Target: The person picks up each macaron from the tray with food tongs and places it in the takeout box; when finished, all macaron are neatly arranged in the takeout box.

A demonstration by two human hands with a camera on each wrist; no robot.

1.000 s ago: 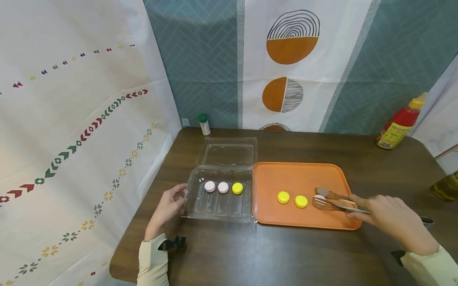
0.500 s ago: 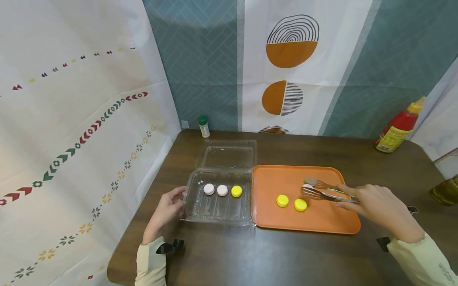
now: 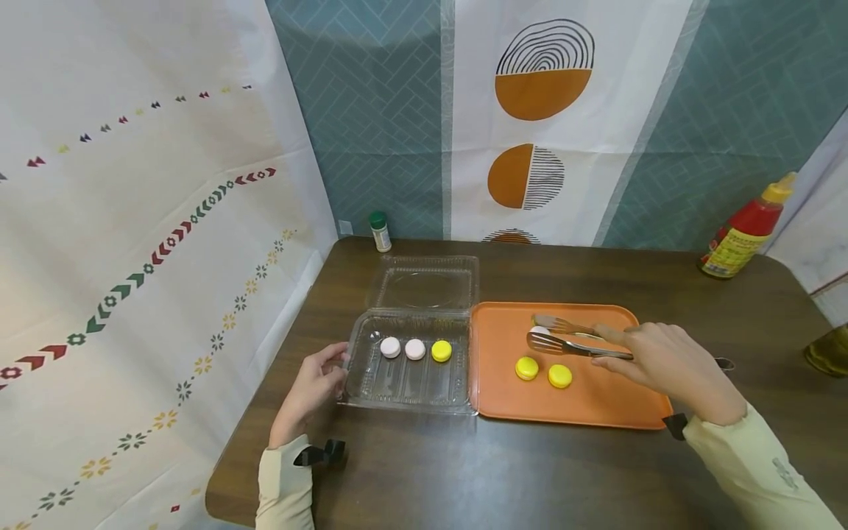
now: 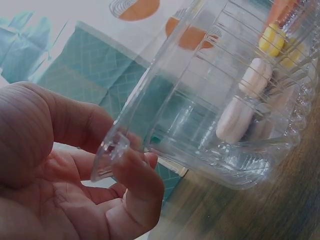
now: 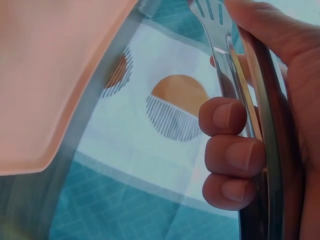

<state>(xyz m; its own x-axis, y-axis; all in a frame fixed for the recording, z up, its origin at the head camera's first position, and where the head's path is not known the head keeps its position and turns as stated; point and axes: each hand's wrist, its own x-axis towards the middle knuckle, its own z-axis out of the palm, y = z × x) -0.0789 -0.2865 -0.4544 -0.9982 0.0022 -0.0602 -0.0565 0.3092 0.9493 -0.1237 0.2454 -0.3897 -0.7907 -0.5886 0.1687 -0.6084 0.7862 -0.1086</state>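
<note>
In the head view my left hand [image 3: 316, 384] is at the left side of a clear plastic clamshell container [image 3: 407, 405]. The left wrist view shows its thumb and fingers pinching the rim [image 4: 111, 152]. Two pale pink macarons [image 3: 415, 349] and a yellow macaron [image 3: 442, 350] sit in a row inside. My right hand [image 3: 669, 364] grips metal serving tongs [image 3: 583, 349] with slotted ends. Between those ends is another pale macaron [image 3: 540, 333], partly hidden, over the orange tray [image 3: 616, 408]. Two yellow macarons [image 3: 527, 368] lie on the tray, just nearer than the tongs.
The container's lid [image 3: 427, 283] lies folded back toward the wall. A small green-capped shaker [image 3: 380, 232] stands at the back left, and a red sauce bottle [image 3: 740, 235] at the back right. A dark glass object [image 3: 829, 352] is at the right edge.
My right hand has moved left across the tray with the tongs and the pale macaron, now beyond the two yellow macarons. The left hand has stayed at the container's rim.
</note>
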